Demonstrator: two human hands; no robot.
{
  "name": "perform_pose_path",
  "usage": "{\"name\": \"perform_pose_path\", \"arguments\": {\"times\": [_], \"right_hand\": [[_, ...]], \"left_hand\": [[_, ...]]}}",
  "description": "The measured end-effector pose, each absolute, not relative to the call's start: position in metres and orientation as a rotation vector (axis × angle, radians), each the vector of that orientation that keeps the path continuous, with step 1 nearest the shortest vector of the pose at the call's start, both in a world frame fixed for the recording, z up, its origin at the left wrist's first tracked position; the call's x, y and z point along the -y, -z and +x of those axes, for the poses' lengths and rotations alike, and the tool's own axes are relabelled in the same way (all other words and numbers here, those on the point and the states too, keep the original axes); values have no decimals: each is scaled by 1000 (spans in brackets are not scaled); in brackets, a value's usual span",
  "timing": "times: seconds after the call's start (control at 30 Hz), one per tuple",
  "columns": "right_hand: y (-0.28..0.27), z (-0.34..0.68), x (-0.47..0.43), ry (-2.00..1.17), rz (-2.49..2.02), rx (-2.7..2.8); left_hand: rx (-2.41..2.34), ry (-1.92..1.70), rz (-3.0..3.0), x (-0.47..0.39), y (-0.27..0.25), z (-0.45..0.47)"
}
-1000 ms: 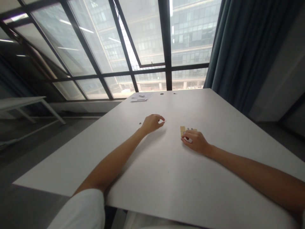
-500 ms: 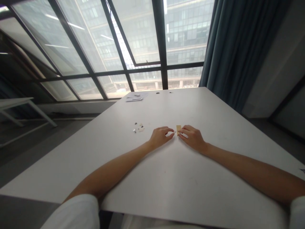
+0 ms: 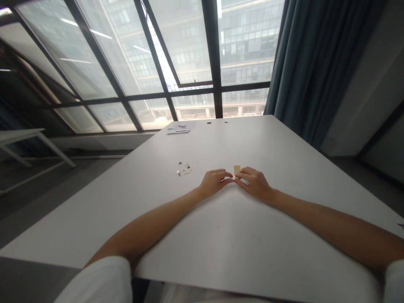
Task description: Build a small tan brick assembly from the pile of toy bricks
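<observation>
Plate (image 3: 237,168): small, tan, studded-looking, on the table (image 3: 195,235) in front of the person, roughly midway across. Far end exposed; near and right parts hidden under fingers.

White bit (image 3: 234,177): tiny, at the plate's near left corner, between the two hands' fingertips. Too small to tell whether it is seated on the plate or only touching it.

Left hand (image 3: 214,182): thumb and forefinger drawn together in a pinch, tips on the white bit. Right hand (image 3: 255,182): fingers curled over the plate, thumb below at the near edge, closed on it. Tips of both hands nearly meeting.

Left of the left hand, a loose scatter: dark bit (image 3: 180,163) farthest out, silvery bit (image 3: 178,172) nearer the person, pale strip (image 3: 187,173) to its right, other small pieces between, shapes unclear.

Far end of the table: papers (image 3: 178,131) at left, dark disc (image 3: 208,123) to their right.

Beyond: dark-framed windows (image 3: 186,46), one pane tilted open. Blue curtain (image 3: 299,67) at right. Second table (image 3: 20,134) at far left.
</observation>
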State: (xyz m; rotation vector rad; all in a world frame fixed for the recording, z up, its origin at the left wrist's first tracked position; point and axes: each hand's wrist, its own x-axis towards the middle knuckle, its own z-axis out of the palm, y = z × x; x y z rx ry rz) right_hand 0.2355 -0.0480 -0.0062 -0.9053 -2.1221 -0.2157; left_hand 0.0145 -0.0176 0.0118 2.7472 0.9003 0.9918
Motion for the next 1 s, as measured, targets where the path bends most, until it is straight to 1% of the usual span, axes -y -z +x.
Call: {"name": "perform_pose_path", "arguments": {"times": [0.33, 1.0], "right_hand": [[6, 236, 47, 132, -910, 2108], [3, 236, 49, 124, -809, 2127]], "left_hand": [[-924, -1009, 2709, 18, -12, 13], [-836, -966, 2681, 21, -12, 12]]}}
